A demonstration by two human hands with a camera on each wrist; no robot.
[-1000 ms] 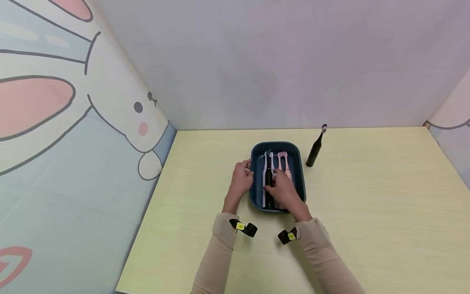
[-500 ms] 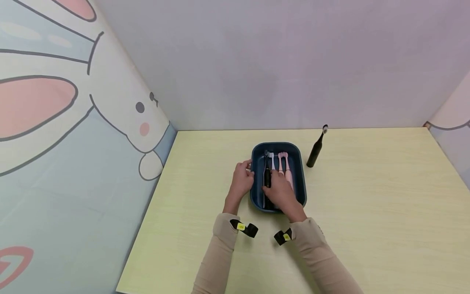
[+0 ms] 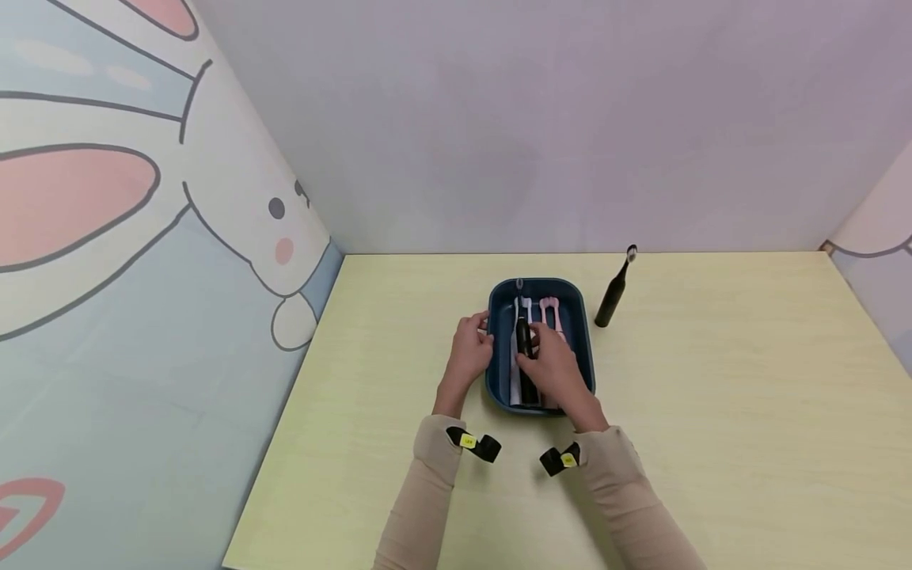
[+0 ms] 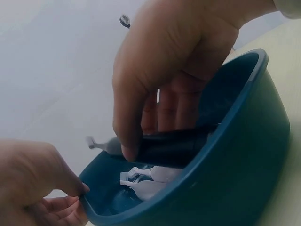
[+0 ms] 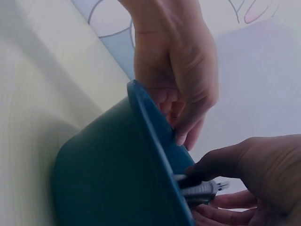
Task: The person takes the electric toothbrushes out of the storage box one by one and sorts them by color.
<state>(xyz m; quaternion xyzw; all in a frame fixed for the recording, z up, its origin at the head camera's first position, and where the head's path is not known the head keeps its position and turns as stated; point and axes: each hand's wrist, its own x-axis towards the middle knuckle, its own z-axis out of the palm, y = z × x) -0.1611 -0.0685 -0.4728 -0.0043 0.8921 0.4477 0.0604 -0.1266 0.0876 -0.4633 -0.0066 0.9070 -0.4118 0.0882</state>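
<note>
A dark blue plastic basin [image 3: 586, 340] with rounded corners stands on the table. My left hand [image 3: 472, 350] holds its left rim, thumb at the inner edge in the left wrist view. My right hand [image 3: 556, 368] pinches a black electric toothbrush [image 4: 171, 147] by its handle over the basin, thumb on one side and fingers on the other. Its brush head points toward the far end, raised to rim height. Beneath it lie white electric toothbrushes [image 4: 150, 188]. Two pink toothbrushes [image 3: 554, 313] lie to the right, their handles partly hidden by my right hand.
A second black electric toothbrush [image 3: 611, 301] stands upright on the pale wooden table [image 3: 727, 396], just right of the basin. Behind the table rises a plain light wall [image 3: 570, 142]. The left wall carries a cartoon rabbit [image 3: 235, 214].
My right hand first shifted slightly left, then back right, and the black toothbrush it holds has risen, its head now higher. My left hand stays at the basin's rim.
</note>
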